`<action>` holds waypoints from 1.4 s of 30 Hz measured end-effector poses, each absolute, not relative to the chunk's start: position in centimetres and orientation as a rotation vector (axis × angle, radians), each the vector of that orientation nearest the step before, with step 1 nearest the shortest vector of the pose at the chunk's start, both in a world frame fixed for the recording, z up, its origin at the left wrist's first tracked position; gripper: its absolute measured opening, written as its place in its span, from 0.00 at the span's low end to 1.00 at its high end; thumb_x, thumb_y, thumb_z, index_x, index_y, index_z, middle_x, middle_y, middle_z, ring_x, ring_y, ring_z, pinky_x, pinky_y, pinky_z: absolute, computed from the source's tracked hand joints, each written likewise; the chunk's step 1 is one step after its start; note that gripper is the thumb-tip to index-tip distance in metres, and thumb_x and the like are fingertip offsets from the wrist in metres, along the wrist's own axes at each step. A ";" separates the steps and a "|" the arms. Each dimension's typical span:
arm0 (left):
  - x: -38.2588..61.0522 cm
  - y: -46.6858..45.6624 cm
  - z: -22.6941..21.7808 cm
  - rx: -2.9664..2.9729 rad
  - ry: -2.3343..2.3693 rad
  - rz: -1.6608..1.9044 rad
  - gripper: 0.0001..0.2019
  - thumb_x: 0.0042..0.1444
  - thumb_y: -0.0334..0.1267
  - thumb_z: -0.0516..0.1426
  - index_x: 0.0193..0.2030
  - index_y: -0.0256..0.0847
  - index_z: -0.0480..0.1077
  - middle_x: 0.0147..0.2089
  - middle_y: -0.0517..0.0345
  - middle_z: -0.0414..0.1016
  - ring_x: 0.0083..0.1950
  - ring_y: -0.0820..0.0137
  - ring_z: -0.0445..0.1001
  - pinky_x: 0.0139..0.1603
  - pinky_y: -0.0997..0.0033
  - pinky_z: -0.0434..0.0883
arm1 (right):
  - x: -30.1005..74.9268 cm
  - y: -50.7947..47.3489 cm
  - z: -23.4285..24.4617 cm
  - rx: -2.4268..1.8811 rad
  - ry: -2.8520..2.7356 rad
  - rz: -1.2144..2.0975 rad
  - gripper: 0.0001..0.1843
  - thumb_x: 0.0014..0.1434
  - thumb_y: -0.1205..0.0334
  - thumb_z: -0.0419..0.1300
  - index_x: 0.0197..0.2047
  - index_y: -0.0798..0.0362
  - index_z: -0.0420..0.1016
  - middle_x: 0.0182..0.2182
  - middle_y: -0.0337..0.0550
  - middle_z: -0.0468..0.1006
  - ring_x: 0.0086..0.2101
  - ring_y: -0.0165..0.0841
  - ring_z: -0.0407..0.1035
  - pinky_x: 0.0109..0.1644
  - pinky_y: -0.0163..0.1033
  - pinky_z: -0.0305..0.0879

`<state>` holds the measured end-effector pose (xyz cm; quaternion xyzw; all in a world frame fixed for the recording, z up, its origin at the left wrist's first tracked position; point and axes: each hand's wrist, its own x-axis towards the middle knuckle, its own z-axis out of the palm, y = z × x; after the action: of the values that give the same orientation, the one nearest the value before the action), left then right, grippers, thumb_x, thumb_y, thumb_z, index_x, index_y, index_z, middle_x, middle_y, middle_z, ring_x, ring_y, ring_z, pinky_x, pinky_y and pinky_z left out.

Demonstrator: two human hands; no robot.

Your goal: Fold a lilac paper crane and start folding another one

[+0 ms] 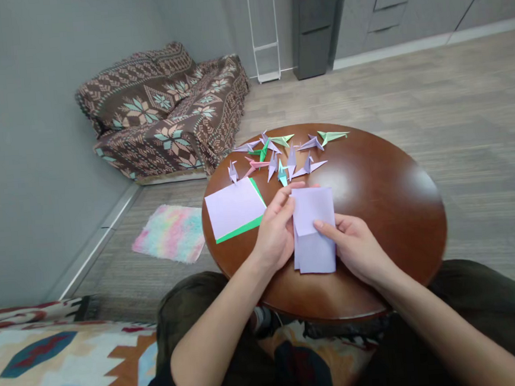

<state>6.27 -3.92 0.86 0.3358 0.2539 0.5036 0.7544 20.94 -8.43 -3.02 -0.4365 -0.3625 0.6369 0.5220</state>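
Note:
Between my two hands is a sheet of lilac origami paper (318,253), folded into layers, held above the near part of the round table. My left hand (277,227) grips its left edge, thumb in front and fingers partly behind. From the right, my right hand (354,242) pinches it, the thumb lying across the lower border of the upper flap. A stack of square paper (234,209), lilac on top with green showing beneath, lies left of my left hand. Beyond the hands sit several folded paper cranes (291,162) in lilac, green, pink and teal.
The round brown table (396,206) stands close before my knees. A sofa (157,111) under a patterned cover is at the back left, with a pastel fluffy mat (170,232) on the floor. Grey cabinets (403,9) line the far wall.

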 end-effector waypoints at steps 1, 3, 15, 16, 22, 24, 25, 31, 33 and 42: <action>6.3 -3.9 0.8 0.711 0.543 1.101 0.13 0.63 0.39 0.64 0.53 0.41 0.73 0.60 0.46 0.81 0.63 0.57 0.79 0.67 0.56 0.71 | 20.9 -8.4 -2.9 -1.060 -0.860 1.512 0.19 0.57 0.46 0.74 0.40 0.54 0.86 0.32 0.42 0.87 0.28 0.33 0.75 0.33 0.35 0.72; 6.3 -3.9 0.6 0.673 0.529 1.105 0.11 0.65 0.37 0.62 0.52 0.41 0.72 0.62 0.46 0.80 0.64 0.57 0.78 0.69 0.55 0.70 | 20.9 -8.5 -2.7 -1.077 -0.845 1.496 0.19 0.55 0.46 0.75 0.39 0.55 0.86 0.31 0.42 0.86 0.26 0.32 0.75 0.32 0.35 0.72; 6.5 -4.1 0.6 0.636 0.530 1.149 0.04 0.69 0.34 0.57 0.48 0.40 0.71 0.61 0.47 0.81 0.66 0.59 0.77 0.69 0.53 0.71 | 21.0 -8.6 -2.1 -1.129 -0.908 1.438 0.22 0.54 0.45 0.75 0.39 0.56 0.86 0.30 0.43 0.85 0.26 0.33 0.75 0.31 0.36 0.73; 6.5 -4.1 0.6 0.646 0.525 1.152 0.04 0.69 0.34 0.57 0.48 0.40 0.72 0.61 0.48 0.81 0.66 0.59 0.76 0.69 0.53 0.71 | 21.0 -8.6 -2.1 -1.139 -0.916 1.428 0.21 0.54 0.45 0.75 0.39 0.56 0.86 0.29 0.43 0.85 0.26 0.33 0.75 0.31 0.36 0.73; 6.7 -4.5 0.7 0.720 0.544 1.167 0.06 0.68 0.37 0.59 0.49 0.41 0.74 0.63 0.48 0.80 0.68 0.56 0.74 0.68 0.53 0.71 | 20.9 -8.6 -2.0 -1.155 -0.962 1.378 0.21 0.55 0.45 0.74 0.38 0.56 0.85 0.29 0.42 0.85 0.27 0.32 0.74 0.31 0.35 0.72; 6.7 -4.6 0.7 0.722 0.556 1.176 0.06 0.67 0.38 0.60 0.48 0.41 0.74 0.63 0.48 0.80 0.69 0.56 0.74 0.68 0.52 0.71 | 20.9 -8.6 -2.0 -1.155 -0.972 1.369 0.21 0.55 0.45 0.74 0.38 0.56 0.85 0.29 0.42 0.84 0.26 0.32 0.74 0.30 0.35 0.72; 6.7 -4.6 0.7 0.719 0.561 1.180 0.06 0.67 0.38 0.60 0.47 0.40 0.75 0.63 0.48 0.79 0.69 0.55 0.73 0.68 0.52 0.71 | 20.9 -8.6 -2.0 -1.157 -0.977 1.363 0.21 0.56 0.44 0.74 0.37 0.56 0.85 0.28 0.42 0.84 0.26 0.32 0.74 0.30 0.35 0.72; 6.8 -4.6 0.8 0.687 0.559 1.199 0.06 0.69 0.36 0.58 0.47 0.39 0.76 0.61 0.47 0.81 0.68 0.56 0.74 0.69 0.53 0.70 | 21.0 -8.7 -1.9 -1.180 -1.009 1.339 0.21 0.56 0.44 0.73 0.37 0.56 0.84 0.28 0.42 0.83 0.26 0.32 0.73 0.30 0.35 0.71; 6.8 -4.6 0.9 0.678 0.560 1.201 0.06 0.69 0.35 0.57 0.47 0.39 0.75 0.60 0.48 0.82 0.68 0.57 0.75 0.69 0.54 0.70 | 21.0 -8.7 -1.9 -1.181 -1.017 1.328 0.21 0.57 0.44 0.72 0.37 0.56 0.84 0.28 0.42 0.83 0.26 0.32 0.73 0.30 0.35 0.71; 7.0 -4.8 0.9 0.727 0.590 1.230 0.05 0.66 0.37 0.60 0.47 0.40 0.74 0.62 0.46 0.81 0.66 0.57 0.76 0.68 0.54 0.70 | 20.8 -8.8 -1.8 -1.188 -1.018 1.317 0.20 0.56 0.45 0.72 0.36 0.56 0.84 0.28 0.42 0.83 0.26 0.32 0.72 0.30 0.35 0.70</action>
<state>6.96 -4.80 0.93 0.3282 0.2667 0.5557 0.7158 20.84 -8.76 -1.79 -0.4957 -0.4247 0.5497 0.5212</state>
